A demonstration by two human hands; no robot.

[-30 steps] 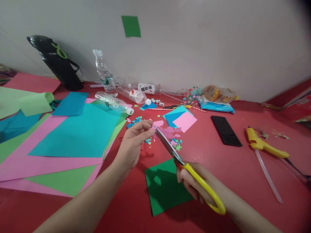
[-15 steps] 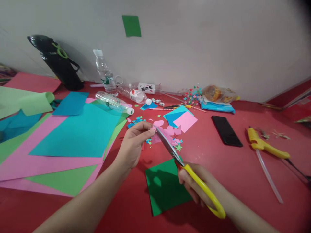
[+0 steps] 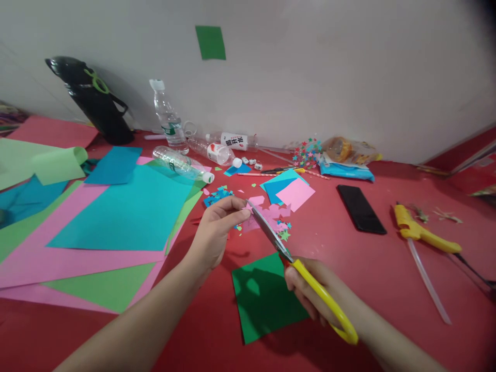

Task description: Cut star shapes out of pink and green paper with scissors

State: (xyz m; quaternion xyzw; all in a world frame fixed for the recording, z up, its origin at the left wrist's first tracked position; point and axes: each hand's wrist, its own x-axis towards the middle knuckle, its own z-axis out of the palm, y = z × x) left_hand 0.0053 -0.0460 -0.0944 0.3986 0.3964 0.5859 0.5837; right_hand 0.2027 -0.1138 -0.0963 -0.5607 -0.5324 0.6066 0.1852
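My left hand [image 3: 215,229] is pinched closed on a small pink paper piece [image 3: 253,223], held just above the red table [image 3: 349,253]. My right hand [image 3: 310,289] grips the yellow-handled scissors [image 3: 302,274], whose blades point up-left and meet the pink piece at my left fingertips. Under them lies a scatter of pink and coloured paper scraps [image 3: 277,219]. A dark green paper square [image 3: 265,297] lies flat below both hands, partly shadowed.
Large teal, pink and green sheets [image 3: 116,217] cover the left. Plastic bottles [image 3: 182,163] lie and stand near the wall. A black phone [image 3: 360,208], a yellow glue gun [image 3: 424,232], a pink square [image 3: 294,194] and paper stars [image 3: 306,152] lie to the right.
The hands and scissors barely shift; the pink piece has turned slightly at the blades and the scissors handle has dropped a little.
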